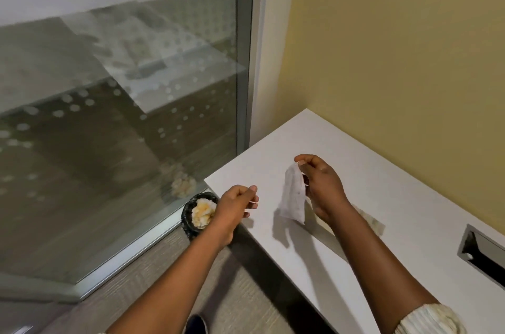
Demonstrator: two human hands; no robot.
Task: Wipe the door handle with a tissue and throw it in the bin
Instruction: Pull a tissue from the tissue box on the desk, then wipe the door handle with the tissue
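Note:
My right hand pinches the top corner of a white tissue, which hangs down above the white desk. My left hand hovers over the desk's left corner with fingers curled, thumb and forefinger pinched together; whether it holds anything is too small to tell. A small black-lined bin full of crumpled tissues stands on the floor just left of my left hand. No door handle is in view.
A glass wall with a metal frame runs along the left. A yellow wall backs the desk. A metal cable slot sits in the desk at right. A flat wrapper lies behind my right forearm.

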